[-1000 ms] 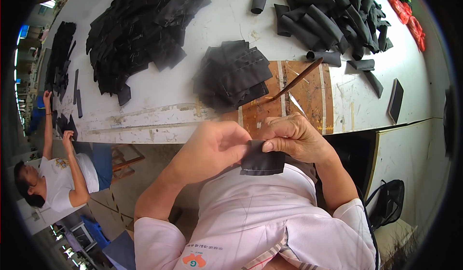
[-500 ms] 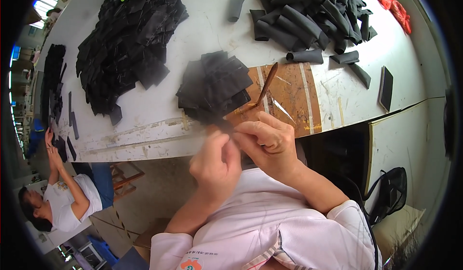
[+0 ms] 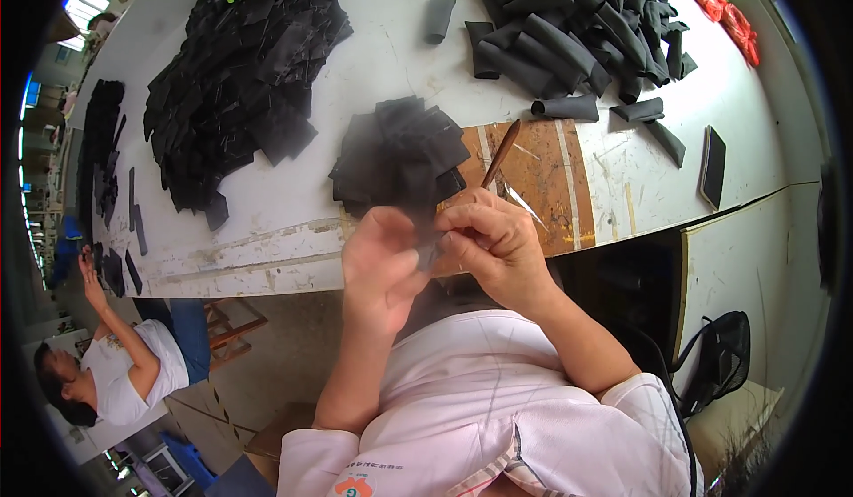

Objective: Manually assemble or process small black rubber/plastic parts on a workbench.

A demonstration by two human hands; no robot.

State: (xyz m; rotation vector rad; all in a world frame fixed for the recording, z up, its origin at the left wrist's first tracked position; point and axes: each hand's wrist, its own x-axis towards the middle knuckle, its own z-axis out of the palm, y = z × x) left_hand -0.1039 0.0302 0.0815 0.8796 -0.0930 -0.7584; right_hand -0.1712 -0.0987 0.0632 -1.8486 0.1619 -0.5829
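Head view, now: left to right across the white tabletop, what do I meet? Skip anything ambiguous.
Long dark heap → large heap of flat black pieces → small stack of black pieces → heap of black tubes → thin dark rectangular object.

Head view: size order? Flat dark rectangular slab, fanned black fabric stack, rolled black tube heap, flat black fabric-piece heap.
1. Flat black fabric-piece heap
2. Rolled black tube heap
3. Fanned black fabric stack
4. Flat dark rectangular slab
Both heaps are cut off by the picture's top edge.
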